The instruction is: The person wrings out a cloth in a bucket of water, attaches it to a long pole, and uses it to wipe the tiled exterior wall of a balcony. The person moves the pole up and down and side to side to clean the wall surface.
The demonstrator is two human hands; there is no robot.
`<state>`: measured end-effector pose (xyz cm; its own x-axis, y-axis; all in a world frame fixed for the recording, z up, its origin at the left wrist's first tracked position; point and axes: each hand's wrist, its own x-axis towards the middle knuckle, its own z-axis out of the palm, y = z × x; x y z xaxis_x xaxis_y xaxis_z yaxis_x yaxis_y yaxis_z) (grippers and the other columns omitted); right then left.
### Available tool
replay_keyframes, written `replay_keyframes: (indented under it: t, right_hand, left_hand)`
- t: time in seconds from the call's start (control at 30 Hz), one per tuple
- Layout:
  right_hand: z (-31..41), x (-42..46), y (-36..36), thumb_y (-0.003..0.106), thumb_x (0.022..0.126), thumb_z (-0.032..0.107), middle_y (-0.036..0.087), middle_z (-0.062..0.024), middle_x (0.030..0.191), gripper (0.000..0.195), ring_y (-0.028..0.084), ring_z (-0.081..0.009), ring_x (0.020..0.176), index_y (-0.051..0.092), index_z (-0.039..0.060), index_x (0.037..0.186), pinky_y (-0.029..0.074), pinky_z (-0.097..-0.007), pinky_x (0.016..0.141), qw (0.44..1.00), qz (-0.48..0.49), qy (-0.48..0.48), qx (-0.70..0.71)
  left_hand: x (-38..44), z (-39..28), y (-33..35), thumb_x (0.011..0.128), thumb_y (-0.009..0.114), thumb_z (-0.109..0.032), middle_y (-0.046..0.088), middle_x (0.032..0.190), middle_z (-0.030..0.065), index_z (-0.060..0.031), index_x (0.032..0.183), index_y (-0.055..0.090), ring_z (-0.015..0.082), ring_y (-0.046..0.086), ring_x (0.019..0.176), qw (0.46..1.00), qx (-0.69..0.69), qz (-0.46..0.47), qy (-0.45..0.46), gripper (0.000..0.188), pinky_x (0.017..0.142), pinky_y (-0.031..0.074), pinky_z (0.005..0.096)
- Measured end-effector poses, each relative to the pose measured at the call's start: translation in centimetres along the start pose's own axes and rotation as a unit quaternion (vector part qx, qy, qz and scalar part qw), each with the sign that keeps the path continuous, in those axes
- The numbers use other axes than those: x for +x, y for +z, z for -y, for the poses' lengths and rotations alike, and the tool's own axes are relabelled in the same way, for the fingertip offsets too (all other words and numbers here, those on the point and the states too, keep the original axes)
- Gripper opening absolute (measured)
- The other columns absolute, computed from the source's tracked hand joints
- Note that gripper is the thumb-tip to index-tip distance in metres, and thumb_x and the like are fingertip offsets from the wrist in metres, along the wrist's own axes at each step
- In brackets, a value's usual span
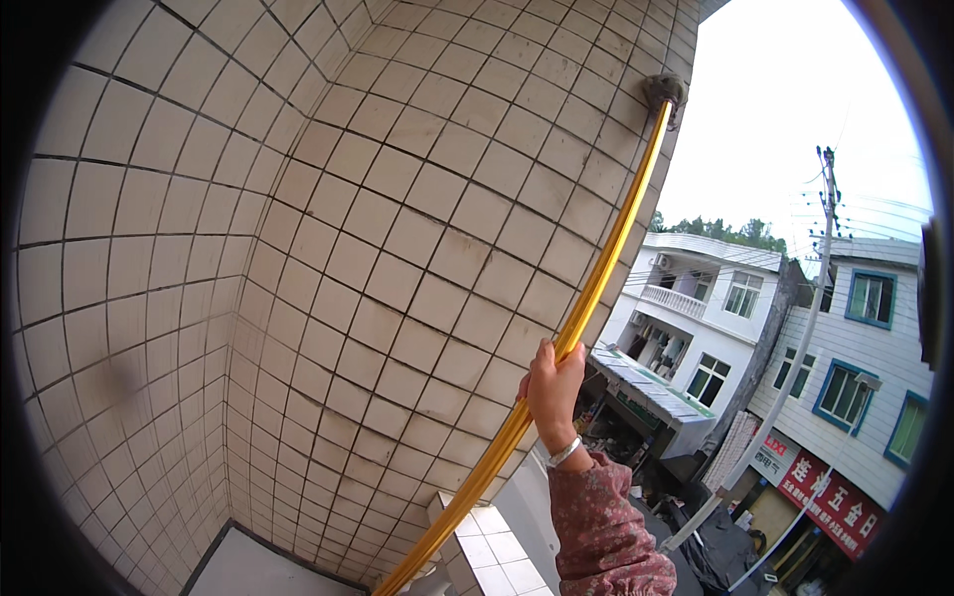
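My right hand [555,387], in a pink floral sleeve with a bracelet at the wrist, is wrapped around a gold-coloured ribbed pole [477,473]. The pole slants from the bottom edge of the view up to the right and looks bent by the lens. At its far end a dark grey mop head [665,91] rests against the tiled wall [417,246], high up near the wall's outer edge. Stains and dark specks mark several beige tiles. My left hand is out of view, and the pole's lower end is cut off.
A low white-tiled ledge [496,547] juts out below my right hand. The walls meet at an inside corner [257,238] on the left. Beyond the outer edge lie a street, a utility pole [812,313] with wires, white buildings [708,305] and a red shop sign [831,499] bearing writing.
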<state>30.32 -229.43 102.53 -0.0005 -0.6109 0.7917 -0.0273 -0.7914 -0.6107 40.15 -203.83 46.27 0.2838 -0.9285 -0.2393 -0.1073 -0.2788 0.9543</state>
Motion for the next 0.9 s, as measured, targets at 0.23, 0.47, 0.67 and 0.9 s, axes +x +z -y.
replay_keyframes:
  t: [0.23, 0.47, 0.67, 0.9]
  right_hand:
    - [3.0, -10.9, 10.8, 0.047, 0.096, 0.014, 0.042, -0.0023, 0.064, 0.018, 0.043, -0.0112, 0.034, 0.032, 0.0055, 0.094, 0.038, -0.0254, 0.030, 0.982, 0.139, 0.038, 0.122]
    - [6.4, -11.1, 20.0, 0.050, 0.094, 0.014, 0.047, -0.0046, 0.066, 0.020, 0.049, -0.0138, 0.037, 0.033, 0.0031, 0.094, 0.041, -0.0284, 0.032, 0.940, 0.283, 0.047, 0.183]
    - [4.1, -11.4, 8.5, 0.049, 0.094, 0.012, 0.045, -0.0043, 0.066, 0.016, 0.046, -0.0131, 0.036, 0.035, 0.0048, 0.096, 0.039, -0.0252, 0.032, 0.935, 0.207, 0.086, 0.275]
    - [0.9, 0.7, 0.4, 0.047, 0.095, 0.014, 0.042, -0.0020, 0.060, 0.013, 0.043, -0.0111, 0.034, 0.038, 0.0063, 0.090, 0.040, -0.0265, 0.031, 0.996, 0.022, -0.001, 0.084]
  left_hand:
    - [-7.1, 7.4, 1.7, 0.074, 0.071, -0.027, 0.059, 0.058, 0.0075, -0.0021, 0.071, 0.065, 0.0206, 0.057, 0.053, 0.994, -0.006, -0.101, -0.034, 0.026, 0.050, 0.044, 0.0375]
    - [-6.0, 1.9, 0.2, 0.073, 0.070, -0.027, 0.061, 0.058, 0.0098, -0.0023, 0.069, 0.066, 0.0237, 0.060, 0.054, 0.985, 0.020, -0.170, 0.034, 0.025, 0.051, 0.045, 0.0387]
    - [-4.0, 2.1, -1.6, 0.072, 0.070, -0.026, 0.061, 0.058, 0.0118, -0.0025, 0.068, 0.066, 0.0263, 0.061, 0.055, 0.972, 0.039, -0.226, 0.044, 0.024, 0.051, 0.046, 0.0397]
    - [1.1, 10.4, -0.3, 0.070, 0.069, -0.025, 0.063, 0.057, 0.0141, -0.0027, 0.066, 0.067, 0.0294, 0.063, 0.056, 0.967, 0.083, -0.239, 0.028, 0.023, 0.052, 0.047, 0.0409]
